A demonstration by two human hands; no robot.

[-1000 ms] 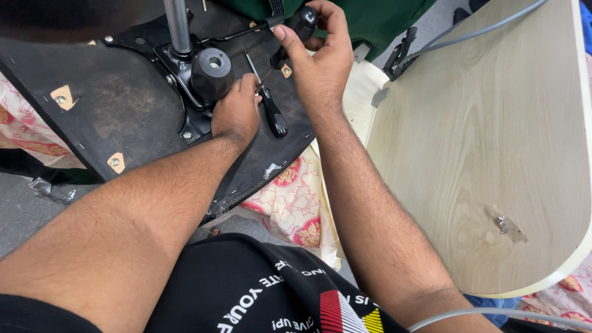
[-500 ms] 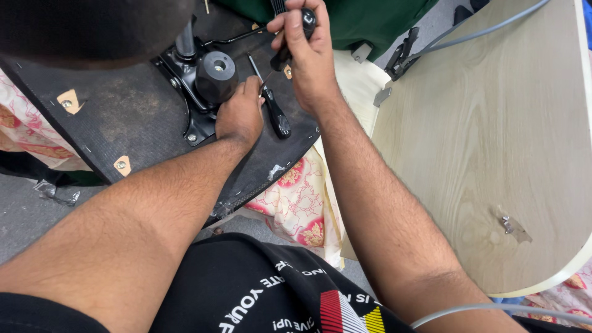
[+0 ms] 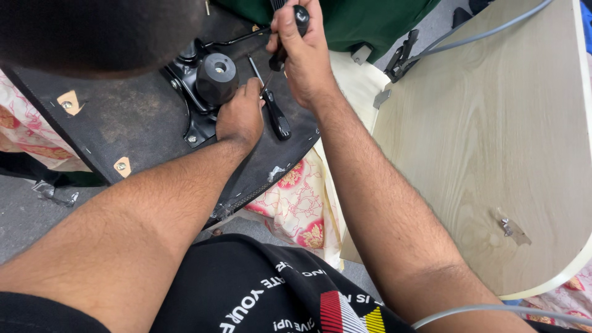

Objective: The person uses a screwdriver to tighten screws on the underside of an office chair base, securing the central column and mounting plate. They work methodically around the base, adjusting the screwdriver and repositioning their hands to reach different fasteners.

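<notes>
Right hand grips a screwdriver beside the hub; left hand, curled, rests just right of the hub, holding nothing visible.

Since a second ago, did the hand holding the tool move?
Cannot tell. The right hand grips the black-handled tool at the same spot beside the black round hub of the chair base; only the camera seems to shift.

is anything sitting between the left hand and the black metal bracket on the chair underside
Nothing visible does. The left hand rests right against the black metal bracket, beside its round black hub. A spare screwdriver lies to the hand's right, off that path.
</notes>
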